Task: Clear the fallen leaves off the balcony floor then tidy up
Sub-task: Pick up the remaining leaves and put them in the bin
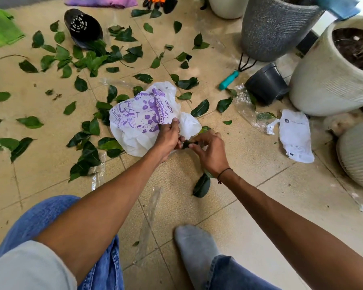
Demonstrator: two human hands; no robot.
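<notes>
A carrier bag (143, 120) lies mid-floor with leaves (88, 59) scattered to its left and behind it. An overturned pot (83, 28) lies far left behind them. Right of the bag lie a hand rake (231, 78), a small tipped pot (266, 84) and a paper packet (294, 136), before three big planters (327, 88).

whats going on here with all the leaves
A person crouches on the balcony floor. Their left hand grips the edge of a white and purple bag, while the right hand pinches a dark leaf at its opening. Most leaves still lie scattered on the tiles.
</notes>
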